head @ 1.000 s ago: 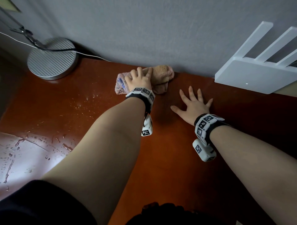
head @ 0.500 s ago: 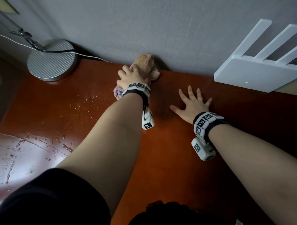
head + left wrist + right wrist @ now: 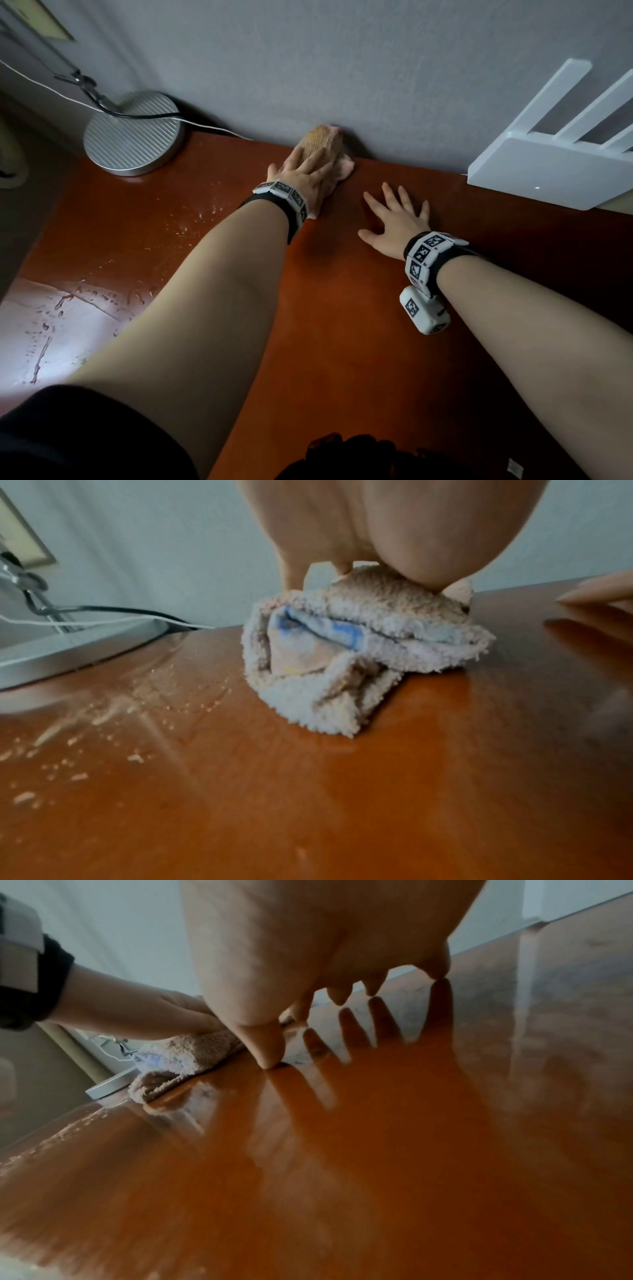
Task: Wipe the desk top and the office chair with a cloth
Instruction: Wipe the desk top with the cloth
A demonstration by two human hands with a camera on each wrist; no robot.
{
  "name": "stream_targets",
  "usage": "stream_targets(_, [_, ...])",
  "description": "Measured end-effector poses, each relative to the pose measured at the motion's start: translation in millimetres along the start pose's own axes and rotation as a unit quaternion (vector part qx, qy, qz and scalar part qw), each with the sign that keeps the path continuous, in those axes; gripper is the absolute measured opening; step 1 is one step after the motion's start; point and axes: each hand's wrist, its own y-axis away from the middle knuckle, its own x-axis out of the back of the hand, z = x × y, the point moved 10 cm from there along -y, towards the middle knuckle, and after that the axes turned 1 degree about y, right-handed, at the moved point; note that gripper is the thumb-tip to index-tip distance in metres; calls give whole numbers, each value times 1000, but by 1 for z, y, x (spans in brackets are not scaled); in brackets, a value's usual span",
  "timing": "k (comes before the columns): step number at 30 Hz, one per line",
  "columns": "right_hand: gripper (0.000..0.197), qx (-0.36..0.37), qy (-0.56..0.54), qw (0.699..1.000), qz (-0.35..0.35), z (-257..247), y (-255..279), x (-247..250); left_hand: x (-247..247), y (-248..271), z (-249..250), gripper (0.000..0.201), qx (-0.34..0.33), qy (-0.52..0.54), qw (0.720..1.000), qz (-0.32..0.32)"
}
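The left hand [image 3: 305, 171] lies flat on the cloth [image 3: 323, 144], fingers nearly straight, pressing it onto the desk [image 3: 342, 342] at the far edge, where the cloth is bunched up against the wall [image 3: 342, 68]. In the left wrist view the cloth [image 3: 359, 653] is a crumpled wad with folds spilling out toward the camera; whether any finger hooks round it cannot be told. The right hand [image 3: 397, 222] is just right of the cloth, fingers spread and straight, fingertips [image 3: 270, 1058] planted on the wood, holding nothing; it looks to be a brace.

As for progress, the desk is partly wiped. The wood near the right hand and toward the near edge shows a smooth sheen with no drops. To the left, a scatter of drops [image 3: 191, 222] lies between the cloth and the lamp base [image 3: 132, 140], and more water streaks the near left corner [image 3: 51, 325]. So the left part is still to do, as is, I judge, the strip round the lamp base and under the router [image 3: 534, 171] at the far right. No chair is in view; that half seems not begun.
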Motion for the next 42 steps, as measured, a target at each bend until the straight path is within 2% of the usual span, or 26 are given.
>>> stream_targets(5, [66, -7, 5, 1000, -2, -5, -4, -6, 4, 1, -1, 80, 47, 14, 999, 2])
stream_targets(12, [66, -10, 5, 1000, -16, -4, -4, -7, 22, 8, -38, 47, 156, 73, 983, 63])
stream_targets(16, [66, -12, 3, 1000, -23, -6, -1, -6, 24, 15, -61, 52, 221, 67, 971, 68])
stream_targets(19, [73, -22, 1, 999, -32, -11, -2, -5, 30, 16, -65, 67, 221, 64, 970, 80])
stream_targets(21, [82, -19, 3, 1000, -23, -19, -4, -3, 25, 16, -65, 69, 211, 93, 969, 84])
stream_targets(23, [87, 5, 8, 1000, -17, -33, -7, -4, 8, 17, -66, 73, 198, 123, 971, 57])
stream_targets(29, [84, 11, 33, 998, -43, -50, -11, -10, 5, 19, -77, 80, 176, 98, 978, 47])
stream_targets(34, [81, -2, 40, 998, -54, -53, -1, -14, 8, 29, -74, 85, 209, 117, 970, 48])
stream_targets(42, [82, -3, 49, 996, -69, -60, 12, -22, -10, 66, -80, 110, 245, 137, 959, 37])
